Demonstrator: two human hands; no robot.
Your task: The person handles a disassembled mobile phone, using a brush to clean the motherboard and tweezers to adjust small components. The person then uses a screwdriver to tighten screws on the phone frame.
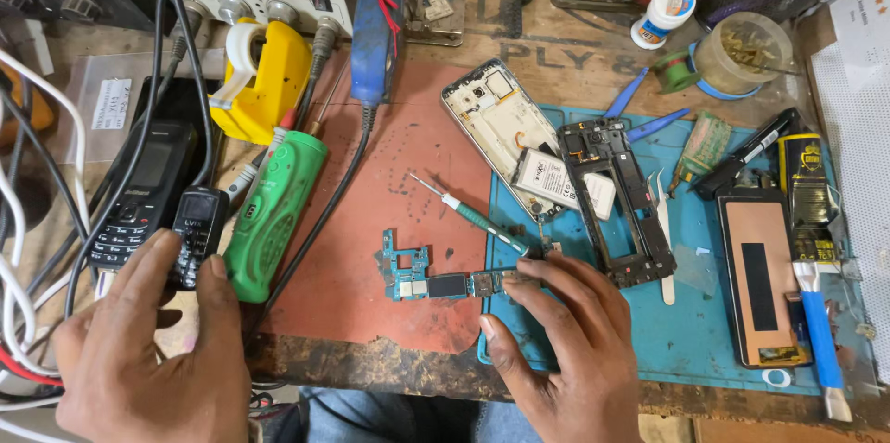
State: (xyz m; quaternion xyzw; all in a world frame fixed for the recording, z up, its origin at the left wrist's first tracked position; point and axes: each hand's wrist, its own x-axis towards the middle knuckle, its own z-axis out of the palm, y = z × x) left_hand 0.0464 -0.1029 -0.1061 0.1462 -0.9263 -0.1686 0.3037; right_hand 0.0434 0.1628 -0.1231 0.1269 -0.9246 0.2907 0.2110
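Blue circuit board [428, 278] is lying at the near edge of the bench, straddling the red mat [389, 221] and the blue mat [686, 313]. Your right hand [565, 341] is resting just right of it, fingers loosely spread, fingertips [528, 269] touching the board's right end; it is gripping nothing. Your left hand [153, 350] is lying near left, fingers apart and empty, its fingertips touching a small black phone [195, 234]. Just right of that phone a green tool [275, 211] is lying on the bench. Farther in, a screwdriver [473, 216] is pointing toward the board, and a black phone frame [616, 202] is sitting on the blue mat, with a screen panel [760, 276] to its right. Farther still, a white phone housing [501, 123] is lying tilted, and a yellow tape dispenser [264, 82] is standing far left.
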